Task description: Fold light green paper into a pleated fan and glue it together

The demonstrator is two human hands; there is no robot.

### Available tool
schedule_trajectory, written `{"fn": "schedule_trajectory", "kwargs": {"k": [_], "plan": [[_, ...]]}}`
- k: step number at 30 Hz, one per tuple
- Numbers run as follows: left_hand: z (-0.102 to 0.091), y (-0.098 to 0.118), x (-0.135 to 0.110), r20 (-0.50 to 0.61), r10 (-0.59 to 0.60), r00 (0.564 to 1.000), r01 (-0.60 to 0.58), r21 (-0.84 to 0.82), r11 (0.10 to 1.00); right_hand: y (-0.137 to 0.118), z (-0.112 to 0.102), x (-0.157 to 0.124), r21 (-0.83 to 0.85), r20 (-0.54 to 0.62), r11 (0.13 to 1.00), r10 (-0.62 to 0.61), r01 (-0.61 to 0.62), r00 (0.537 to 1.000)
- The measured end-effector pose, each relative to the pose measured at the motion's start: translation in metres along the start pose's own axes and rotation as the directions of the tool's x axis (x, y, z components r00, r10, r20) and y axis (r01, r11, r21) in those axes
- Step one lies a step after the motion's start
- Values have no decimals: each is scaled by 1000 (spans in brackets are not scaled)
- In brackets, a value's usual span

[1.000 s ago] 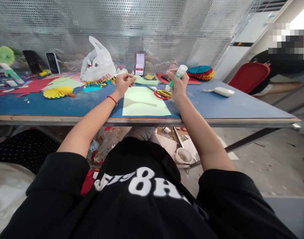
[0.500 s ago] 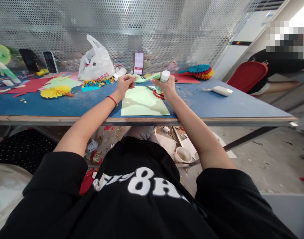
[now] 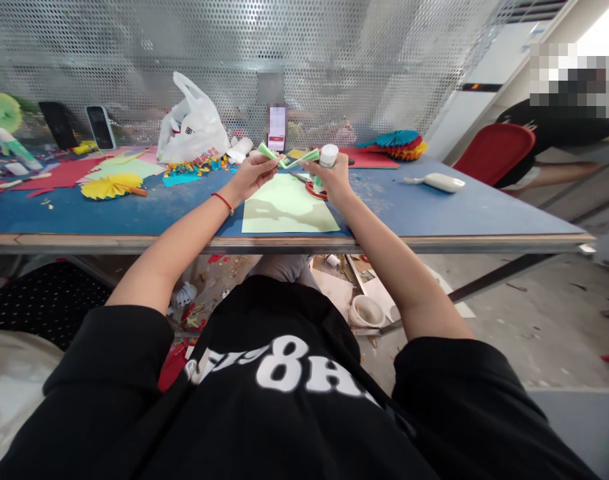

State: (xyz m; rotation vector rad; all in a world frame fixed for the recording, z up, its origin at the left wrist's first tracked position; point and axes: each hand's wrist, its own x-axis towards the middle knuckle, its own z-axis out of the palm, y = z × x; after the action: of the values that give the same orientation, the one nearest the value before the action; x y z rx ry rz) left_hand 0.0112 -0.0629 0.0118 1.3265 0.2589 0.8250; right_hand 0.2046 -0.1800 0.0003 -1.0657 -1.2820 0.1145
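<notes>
A folded strip of light green paper (image 3: 267, 152) is held up between my two hands, over the table. My left hand (image 3: 253, 177) pinches its left part, where one end points up past the fingers. My right hand (image 3: 337, 175) is wrapped round a glue stick with a white cap (image 3: 328, 156), and its fingertips also hold the right end of the strip. Below lies a flat pale green sheet (image 3: 289, 208). Scissors with red-orange handles (image 3: 315, 191) rest at that sheet's upper right, partly hidden by my right hand.
A white plastic bag (image 3: 194, 127), a yellow paper fan (image 3: 112, 186) and red paper (image 3: 72, 175) lie left. A lit phone (image 3: 277, 127) stands ahead. Folded coloured papers (image 3: 397, 143) and a white bottle-like object (image 3: 443, 182) are right. Another person (image 3: 544, 117) is at far right.
My left hand has turned palm-up a little, and the green strip now angles upward at its left end and dips in the middle. My right hand stays nearly in place.
</notes>
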Motion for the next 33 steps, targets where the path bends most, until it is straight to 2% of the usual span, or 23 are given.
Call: {"fn": "schedule_trajectory", "kwargs": {"k": [3,9,14,19,26,33], "plan": [[0,-5,1,21,-12,1000,10,66,998,-2,1,-1,-14,36,1000,-17,18,999],[1,-14,3,106,64,992,-87,224,971,-5,5,-4,-53,57,999,0,3,998],[2,-15,0,199,34,979,-109,377,920,-1,5,-3,-87,79,996,-22,28,997],[1,-15,-1,281,-8,960,-101,369,924,3,4,-1,-125,106,992,-8,21,994],[1,-16,-1,323,-69,944,-52,352,935,3,4,-2,-145,130,988,-27,46,991],[3,-16,-3,343,-82,936,-32,312,950,5,2,0,-155,177,986,-24,52,984]]}}
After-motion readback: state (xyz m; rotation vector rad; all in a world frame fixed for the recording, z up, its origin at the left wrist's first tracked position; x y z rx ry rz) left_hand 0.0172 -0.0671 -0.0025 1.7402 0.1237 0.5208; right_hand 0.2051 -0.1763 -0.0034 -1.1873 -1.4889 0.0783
